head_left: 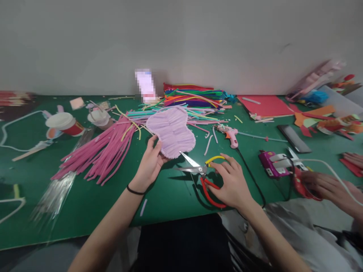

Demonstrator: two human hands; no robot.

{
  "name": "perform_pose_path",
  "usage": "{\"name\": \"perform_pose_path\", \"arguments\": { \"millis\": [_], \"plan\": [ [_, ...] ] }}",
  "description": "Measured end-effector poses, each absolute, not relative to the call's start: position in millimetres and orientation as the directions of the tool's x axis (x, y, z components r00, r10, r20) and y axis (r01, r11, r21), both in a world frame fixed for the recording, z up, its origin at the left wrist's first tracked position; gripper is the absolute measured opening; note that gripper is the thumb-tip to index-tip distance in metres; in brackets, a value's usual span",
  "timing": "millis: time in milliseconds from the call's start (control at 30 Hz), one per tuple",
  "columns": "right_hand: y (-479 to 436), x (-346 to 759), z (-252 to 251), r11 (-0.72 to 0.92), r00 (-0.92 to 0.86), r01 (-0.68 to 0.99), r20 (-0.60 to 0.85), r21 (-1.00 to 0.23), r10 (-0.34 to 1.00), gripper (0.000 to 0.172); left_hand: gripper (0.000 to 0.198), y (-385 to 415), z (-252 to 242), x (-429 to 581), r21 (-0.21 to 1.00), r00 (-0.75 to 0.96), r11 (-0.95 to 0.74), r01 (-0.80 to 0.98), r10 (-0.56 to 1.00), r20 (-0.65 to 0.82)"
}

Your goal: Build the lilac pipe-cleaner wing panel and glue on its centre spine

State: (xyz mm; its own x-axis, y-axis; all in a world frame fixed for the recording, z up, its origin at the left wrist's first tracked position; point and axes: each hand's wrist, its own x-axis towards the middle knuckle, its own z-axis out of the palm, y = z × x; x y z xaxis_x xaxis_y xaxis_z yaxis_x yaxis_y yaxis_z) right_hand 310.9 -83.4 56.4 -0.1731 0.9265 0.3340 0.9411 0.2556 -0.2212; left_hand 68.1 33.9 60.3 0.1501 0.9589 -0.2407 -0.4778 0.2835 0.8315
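Note:
A lilac butterfly-like shape [171,130], which looks made of fuzzy pipe cleaners laid side by side, is pinched at its lower left edge by my left hand [151,160]. My right hand [231,179] grips a pair of scissors [202,170] with one yellow and one red handle. Their blades are spread apart and point left, the upper tip at the shape's lower edge. Below my left hand, a short lilac strip [143,207] lies on the green table [170,211]. Magenta pipe cleaners [99,149] lie in a bundle left of the shape.
Behind the shape are colourful pipe cleaners [195,97] and a propped-up phone [145,85]. To the right lie a pink glue gun [232,136], a purple power strip [272,164] and a dark phone [294,138]. Paper cups [65,123] stand left. Another person's hand [323,183] is at far right.

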Motion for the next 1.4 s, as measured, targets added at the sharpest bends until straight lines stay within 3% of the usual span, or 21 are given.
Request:
{"name": "perform_pose_path", "arguments": {
  "millis": [467, 633, 833, 1033, 1167, 1400],
  "plan": [
    [-78, 307, 71, 0.288, -0.249, 0.955, 0.335, -0.072, 0.909, 0.045, 0.036, 39, 66, 60, 0.817, 0.251, 0.388, -0.427, 0.918, -0.305],
    [-74, 307, 71, 0.247, -0.214, 0.966, 0.309, -0.073, 0.927, 0.046, 0.068, 35, 67, 58, 0.808, 0.367, 0.450, -0.381, 0.875, -0.314],
    [-74, 301, 65, 0.188, -0.158, 0.979, 0.279, -0.083, 0.947, 0.045, 0.081, 34, 43, 66, 0.901, 0.214, 0.329, -0.283, 0.937, -0.275],
    [-82, 297, 57, 0.105, -0.071, 0.984, 0.225, -0.141, 0.972, 0.044, 0.109, 35, 21, 70, 0.950, 0.203, 0.209, -0.233, 0.966, -0.162],
    [-85, 292, 51, 0.105, -0.073, 0.980, 0.187, -0.166, 0.980, 0.043, 0.106, 35, 18, 71, 0.965, 0.191, 0.164, -0.205, 0.974, -0.125],
    [-76, 292, 42, 0.148, -0.106, 0.971, 0.213, -0.190, 0.971, 0.042, 0.099, 36, 20, 66, 0.938, 0.182, 0.234, -0.257, 0.965, -0.191]
  ]
}}
